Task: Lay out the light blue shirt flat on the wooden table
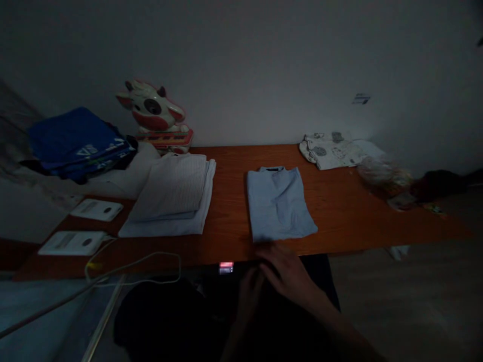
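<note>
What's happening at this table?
A person's left hand and right hand are close together at the near edge of the wooden table, just short of a folded light-blue shirt. It's too dark to tell whether they hold anything. The shirt lies flat, collar toward the wall; a stack of folded fabric sits to its left.

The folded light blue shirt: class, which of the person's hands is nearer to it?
Right. The right hand is close by the near edge of the shirt; the left hand is farther from it, nearer the person's body.
</note>
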`<state>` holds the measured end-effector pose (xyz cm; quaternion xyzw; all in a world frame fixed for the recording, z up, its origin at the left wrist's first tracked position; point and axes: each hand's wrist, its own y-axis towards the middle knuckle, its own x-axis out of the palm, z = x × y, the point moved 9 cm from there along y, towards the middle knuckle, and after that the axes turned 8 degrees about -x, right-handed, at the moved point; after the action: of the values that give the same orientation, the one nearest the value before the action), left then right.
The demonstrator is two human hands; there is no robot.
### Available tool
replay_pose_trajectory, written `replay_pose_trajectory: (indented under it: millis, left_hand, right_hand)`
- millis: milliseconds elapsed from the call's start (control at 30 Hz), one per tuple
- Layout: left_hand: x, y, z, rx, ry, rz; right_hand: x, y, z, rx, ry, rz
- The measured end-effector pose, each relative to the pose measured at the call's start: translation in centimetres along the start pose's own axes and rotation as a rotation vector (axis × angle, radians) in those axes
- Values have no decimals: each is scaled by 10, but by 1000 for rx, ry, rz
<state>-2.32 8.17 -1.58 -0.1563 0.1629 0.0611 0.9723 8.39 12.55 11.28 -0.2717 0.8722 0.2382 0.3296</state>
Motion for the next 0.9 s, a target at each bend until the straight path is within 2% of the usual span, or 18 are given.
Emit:
replay_pose_trajectory:
  millis: [67, 167, 267, 333, 400, 433, 500, 567, 600, 667, 767, 833, 900]
  left_hand:
    - [-12, -4, -5, -37, -134, -20]
    - [-39, -5, 3, -44, -283, 69]
    - [-69, 7, 31, 53, -266, 211]
    - [-82, 27, 54, 139, -165, 265]
    - [-84, 58, 79, 233, 13, 261]
    - [-82, 77, 91, 273, 122, 252]
    - [-73, 121, 113, 318, 345, 237]
    - [-66, 170, 132, 315, 496, 243]
    - [-63, 195, 141, 303, 530, 249]
    - [-57, 238, 154, 273, 526, 242]
    - [-53, 287, 167, 235, 369, 223]
    - [-51, 309, 179, 242, 205, 197]
    - [-53, 323, 200, 263, 71, 180]
  right_hand:
    - [-21, 20, 31, 28, -276, -29]
    - [-21, 44, 57, 27, -480, -97]
    - [-10, 48, 62, 26, -456, -101]
    - [-10, 43, 58, -2, -342, -98]
    - [-22, 37, 60, -16, -160, -94]
    - [-36, 37, 69, 10, -85, -54]
    - [-80, 39, 106, 133, -47, 133]
    - [-132, 43, 153, 273, -174, 371]
    - [-152, 48, 176, 316, -250, 431]
    - [-176, 61, 225, 418, -252, 456]
    - [-185, 83, 283, 566, -47, 448]
    - [-190, 103, 298, 571, 43, 474]
    - [-205, 126, 295, 519, 106, 532]
